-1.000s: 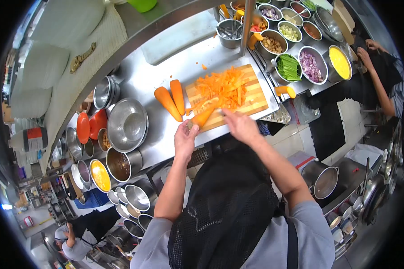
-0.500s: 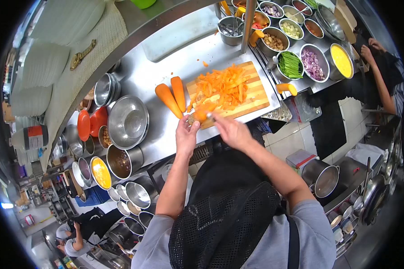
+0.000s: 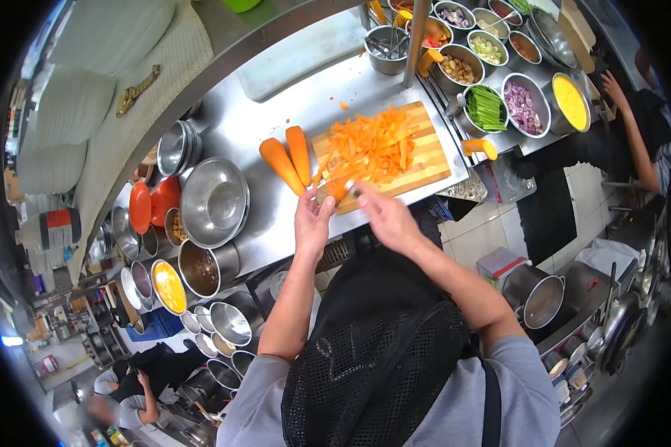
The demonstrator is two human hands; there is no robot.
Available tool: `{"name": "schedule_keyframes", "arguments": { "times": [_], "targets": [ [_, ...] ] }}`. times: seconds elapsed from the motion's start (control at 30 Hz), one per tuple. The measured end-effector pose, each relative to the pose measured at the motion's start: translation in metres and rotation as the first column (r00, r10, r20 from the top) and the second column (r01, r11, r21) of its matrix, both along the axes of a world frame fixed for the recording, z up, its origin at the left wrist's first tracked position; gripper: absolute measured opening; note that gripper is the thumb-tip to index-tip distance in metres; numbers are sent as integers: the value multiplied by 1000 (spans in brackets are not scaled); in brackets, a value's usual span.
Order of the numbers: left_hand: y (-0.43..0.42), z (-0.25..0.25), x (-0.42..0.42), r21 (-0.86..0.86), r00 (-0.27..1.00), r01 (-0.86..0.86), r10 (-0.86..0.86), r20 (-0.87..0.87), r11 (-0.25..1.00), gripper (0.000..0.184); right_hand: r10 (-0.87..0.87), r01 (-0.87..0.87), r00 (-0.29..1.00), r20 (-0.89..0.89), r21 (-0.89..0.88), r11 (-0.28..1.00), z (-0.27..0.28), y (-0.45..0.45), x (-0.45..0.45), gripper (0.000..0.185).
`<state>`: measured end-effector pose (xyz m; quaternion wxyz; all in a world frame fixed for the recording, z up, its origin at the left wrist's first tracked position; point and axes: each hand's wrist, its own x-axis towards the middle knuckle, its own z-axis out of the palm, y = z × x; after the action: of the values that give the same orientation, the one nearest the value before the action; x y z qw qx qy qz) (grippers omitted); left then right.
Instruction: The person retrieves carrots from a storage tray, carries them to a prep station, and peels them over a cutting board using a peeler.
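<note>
My left hand (image 3: 311, 223) is closed around the brownish end of a carrot (image 3: 338, 191), just off the near left corner of a striped wooden cutting board (image 3: 434, 165). Blurred by motion, my right hand (image 3: 390, 223) grips a small peeler (image 3: 353, 188) beside that carrot; its blade is hard to make out. Orange carrot peelings (image 3: 373, 145) are heaped over much of the board. Two smooth orange carrots, one larger (image 3: 279, 165) and one slimmer (image 3: 298, 154), lie on the steel counter left of the board.
Steel bowls (image 3: 216, 201) and a pot of brown liquid (image 3: 200, 270) stand at the left. Containers of chopped greens (image 3: 487, 109), purple onion (image 3: 522, 106) and yellow liquid (image 3: 571, 103) line the back right. Other people work at far right (image 3: 637, 141) and lower left.
My right hand has shifted slightly right with the peeler, while my left hand keeps hold of the carrot. The far-right person's hand has lifted and spread.
</note>
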<state>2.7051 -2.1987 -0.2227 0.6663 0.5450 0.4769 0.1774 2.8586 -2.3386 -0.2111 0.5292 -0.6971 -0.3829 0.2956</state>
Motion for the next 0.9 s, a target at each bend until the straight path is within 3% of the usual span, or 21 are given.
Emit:
{"name": "schedule_keyframes", "arguments": {
  "times": [0.03,0.07,0.13,0.2,0.3,0.37,0.4,0.5,0.53,0.6,0.67,0.7,0.73,0.8,0.87,0.9],
  "targets": [
    [1,-2,1,3,1000,5,-5,2,1000,60,126,-103,968,218,-113,988,-5,-2,-6,43],
    [0,-5,-1,8,1000,-22,22,4,1000,60,123,-100,969,216,-114,988,-11,-7,-3,43],
    [4,-1,6,25,998,-55,54,24,998,59,214,5,877,431,-454,891,-18,-12,28,43],
    [-3,9,-1,105,999,30,-27,-33,994,59,144,69,845,515,-372,926,-24,-17,52,41],
    [-4,13,-1,116,997,39,-32,-63,993,58,71,111,876,477,-344,933,-17,-19,60,40],
    [-3,15,1,95,998,36,-31,-55,995,57,-95,150,956,277,-185,971,-19,-15,56,42],
    [-2,12,-2,71,997,38,-34,-65,997,57,-98,153,956,275,-187,970,-14,-16,48,42],
    [-3,8,1,62,999,19,-17,-42,998,55,-60,61,998,11,-161,985,16,-8,17,44],
    [-5,7,2,74,1000,5,-5,-7,997,54,-21,29,996,83,-92,995,5,-4,0,44],
    [-6,2,-4,107,998,33,-28,-51,994,54,87,-40,940,331,-147,988,-8,-11,-10,43],
    [1,2,1,156,996,56,-44,-75,986,54,130,77,880,457,-406,910,-32,-20,26,40],
    [-1,3,-2,210,993,75,-55,-100,975,54,111,116,865,489,-411,904,-35,-24,40,38],
    [-7,3,-8,255,990,89,-57,-130,963,55,108,117,861,496,-399,909,-15,-24,49,39],
    [-7,-5,-8,172,998,35,-25,-58,984,56,41,125,896,441,-341,932,-3,-18,47,40],
    [-11,-5,-4,128,999,8,-2,-45,992,57,-74,113,912,402,-73,991,-4,-6,17,40],
    [-10,-4,-2,127,999,10,-5,-43,992,57,96,-50,943,319,-150,987,4,-6,3,41]
  ]
}}
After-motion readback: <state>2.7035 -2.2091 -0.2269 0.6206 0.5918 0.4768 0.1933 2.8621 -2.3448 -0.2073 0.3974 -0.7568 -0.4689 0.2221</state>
